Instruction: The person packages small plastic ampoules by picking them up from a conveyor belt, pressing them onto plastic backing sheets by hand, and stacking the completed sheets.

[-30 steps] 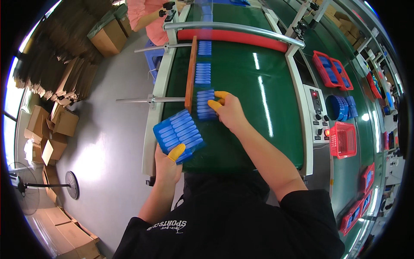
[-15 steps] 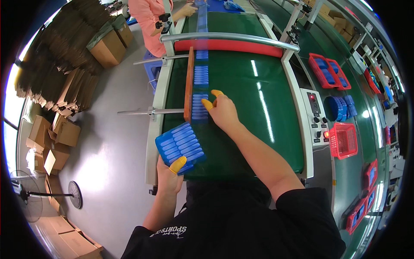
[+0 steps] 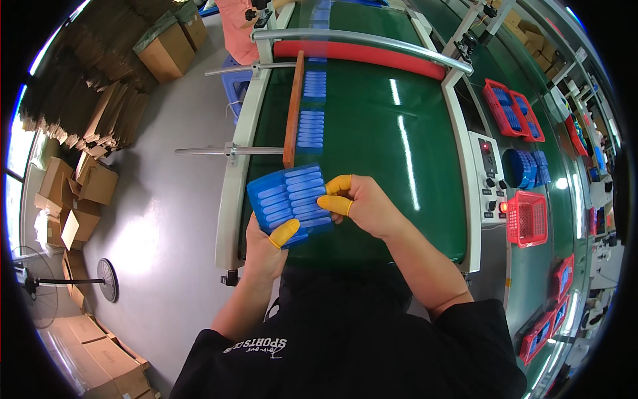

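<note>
Fanned out in my left hand point(image 3: 267, 251) is a stack of blue ribbed plastic sheets point(image 3: 286, 198), held at the near left end of the belt. The thumb, in a yellow finger cot, presses on the stack's near edge. My right hand point(image 3: 371, 205), with yellow cots on its thumb and forefinger, is closed in a pinch on the stack's right edge. How many layers it grips is hidden. Just beyond, matching blue ribbed pieces point(image 3: 311, 129) lie in a line on the green conveyor belt point(image 3: 372, 139), along a brown guide bar point(image 3: 293, 120).
A red roller point(image 3: 359, 58) and metal bar point(image 3: 365, 45) cross the belt. A control box point(image 3: 488, 173) stands at its right, beside red baskets point(image 3: 528, 219) on another conveyor. Cartons point(image 3: 96, 183) and a fan point(image 3: 40, 286) are at left. A person in a pink top point(image 3: 239, 33) is at the far left.
My right hand has come back from the row on the belt to the stack and now pinches its right edge. The pieces on the belt have shifted away from me.
</note>
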Available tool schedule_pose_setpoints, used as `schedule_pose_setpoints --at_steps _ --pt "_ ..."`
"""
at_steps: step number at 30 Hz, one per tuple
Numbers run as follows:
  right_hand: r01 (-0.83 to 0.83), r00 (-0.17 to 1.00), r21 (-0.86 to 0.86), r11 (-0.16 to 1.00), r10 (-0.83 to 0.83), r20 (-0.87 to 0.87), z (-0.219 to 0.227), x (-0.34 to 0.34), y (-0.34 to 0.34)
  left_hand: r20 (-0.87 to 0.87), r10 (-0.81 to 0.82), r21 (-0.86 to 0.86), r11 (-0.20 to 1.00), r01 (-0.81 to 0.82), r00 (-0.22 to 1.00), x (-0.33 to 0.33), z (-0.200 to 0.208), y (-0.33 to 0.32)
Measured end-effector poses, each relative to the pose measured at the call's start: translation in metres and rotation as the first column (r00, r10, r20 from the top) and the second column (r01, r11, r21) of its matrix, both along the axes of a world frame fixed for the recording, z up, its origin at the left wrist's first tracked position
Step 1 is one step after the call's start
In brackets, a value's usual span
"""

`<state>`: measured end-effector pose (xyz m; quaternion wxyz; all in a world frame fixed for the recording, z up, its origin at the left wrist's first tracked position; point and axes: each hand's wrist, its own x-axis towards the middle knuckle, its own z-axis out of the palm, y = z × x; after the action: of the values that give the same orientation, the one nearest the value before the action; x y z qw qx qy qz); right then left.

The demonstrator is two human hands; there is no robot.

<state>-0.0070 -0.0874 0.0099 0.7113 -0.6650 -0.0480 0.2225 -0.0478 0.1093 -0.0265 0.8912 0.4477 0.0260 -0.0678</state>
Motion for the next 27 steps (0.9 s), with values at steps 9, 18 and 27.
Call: schedule_pose_setpoints --at_steps 9,18,27 --pt "0.273 0.956 -0.155 0.949 -0.286 -0.063 -0.041 0.043 0.003 -0.121 0.097 0.069 0.994 -0.089 0.988 -0.009 0.0 0.012" --pt "0.342 0.936 -0.557 0.756 -0.223 0.272 -0.037 0.056 0.027 -0.102 0.066 -0.011 0.998 -0.067 0.993 -0.012 -0.003 0.017" --pt "0.384 0.905 -0.633 0.673 -0.139 0.402 -0.047 0.077 0.022 -0.07 0.041 0.032 0.999 -0.039 0.997 -0.012 -0.005 0.018"
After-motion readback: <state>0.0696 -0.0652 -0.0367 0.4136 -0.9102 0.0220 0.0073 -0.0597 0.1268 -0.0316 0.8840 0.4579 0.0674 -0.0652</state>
